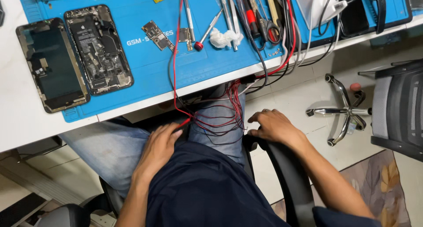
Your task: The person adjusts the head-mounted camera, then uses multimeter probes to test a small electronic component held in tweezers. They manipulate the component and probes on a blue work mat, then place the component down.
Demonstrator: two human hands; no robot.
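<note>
My left hand (159, 146) rests on my lap between my thighs, fingers pinched on a thin red probe (184, 122) whose red wire (177, 55) runs up onto the blue mat (141, 77). My right hand (273, 126) lies palm down on the front of the black chair armrest (286, 174), near a tangle of red and black wires (222, 117) draped over my jeans. On the mat lie an opened phone body (99, 48), its detached screen (52, 64), and small circuit boards (158, 35).
Tweezers, screwdrivers and cutters (246, 15) lie on the mat's far right beside a wad of white tissue (224, 37). A second chair (396, 108) with a chrome base (343, 110) stands on the tiled floor to the right. A patterned rug (379, 183) lies below it.
</note>
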